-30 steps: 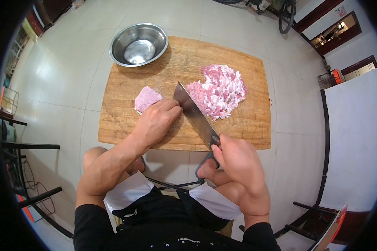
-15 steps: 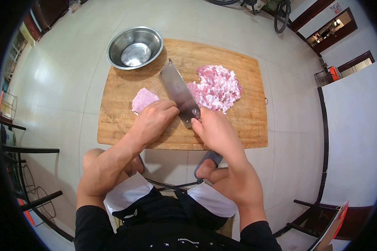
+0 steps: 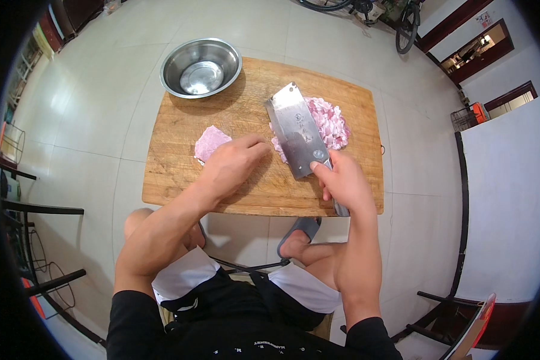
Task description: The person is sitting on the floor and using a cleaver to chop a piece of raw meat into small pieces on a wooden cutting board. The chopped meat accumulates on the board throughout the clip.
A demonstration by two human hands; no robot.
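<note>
A broad metal cleaver (image 3: 295, 127) is gripped at its handle by my right hand (image 3: 349, 183), the thumb lying near the base of the blade. Its blade leans over with the flat side showing and covers part of a heap of chopped pink and white meat (image 3: 330, 125). Left of the blade, my left hand (image 3: 237, 163) rests low over the board with its fingers curled together; whatever they may hold is hidden. Just beyond that hand lies a larger uncut piece of pink meat (image 3: 211, 141). All this is on a thick wooden cutting board (image 3: 180, 180).
An empty steel bowl (image 3: 201, 67) sits on the board's far left corner. My knees and slippered feet (image 3: 303, 234) are below its near edge. Dark chair legs (image 3: 48, 209) stand at the left, a white panel (image 3: 504, 210) at the right, a bicycle wheel (image 3: 407, 29) far back.
The cleaver has moved right with my right hand and tipped over, so more of its flat shows above the chopped meat. My left hand has shifted slightly right, apart from the blade.
</note>
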